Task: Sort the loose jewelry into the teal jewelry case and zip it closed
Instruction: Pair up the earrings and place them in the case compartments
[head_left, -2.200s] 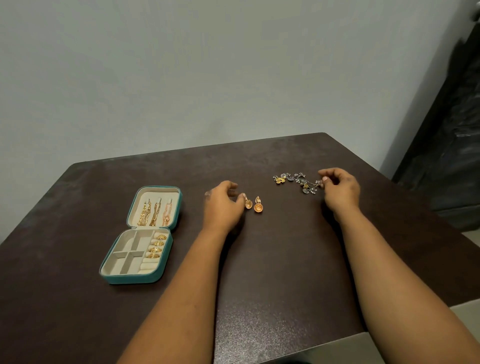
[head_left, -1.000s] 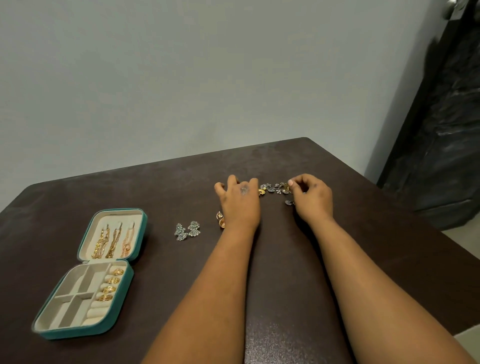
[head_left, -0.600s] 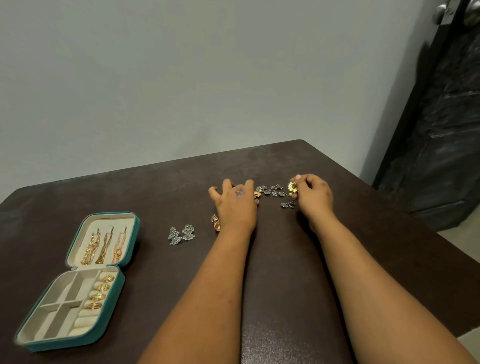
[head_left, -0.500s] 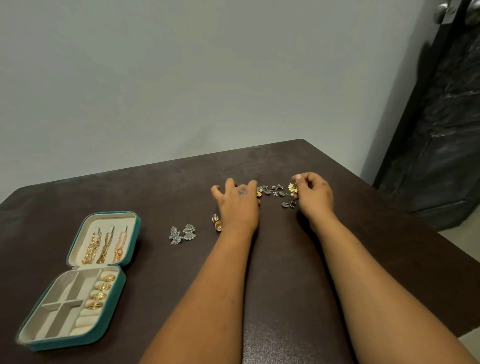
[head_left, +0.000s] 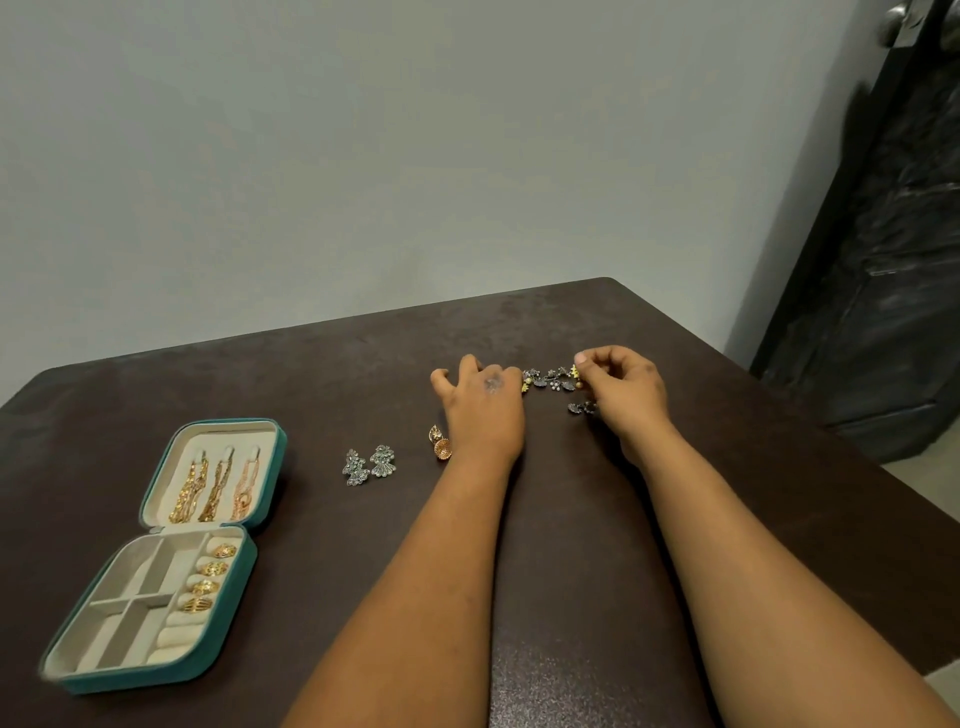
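From my remote seat I see both bare arms stretched out over the dark table (head_left: 571, 571), toward the pile of loose jewelry (head_left: 551, 379) lying at about one o'clock from the table's middle. My left hand (head_left: 485, 410) rests palm down with its fingers spread and fairly straight, fingertips at the left end of that pile, gripping nothing that I can see. My right hand (head_left: 626, 395) is curled, thumb and forefinger pinching a small gold piece (head_left: 574, 372) at the right end of the pile. A dark silver piece (head_left: 581, 408) lies just beside the right hand, at its seven o'clock side. A pair of gold dome earrings (head_left: 440, 443) sits touching the left edge of my left wrist, and a pair of silver fan earrings (head_left: 369, 463) lies apart from them at nine o'clock. The teal jewelry case (head_left: 156, 561) lies open and flat at about eight o'clock on the table, well apart from the hands; its lid carries three hanging chains (head_left: 215, 491), and four gold rings (head_left: 210, 577) sit in the roll along the right side of its base, while the other compartments look bare.
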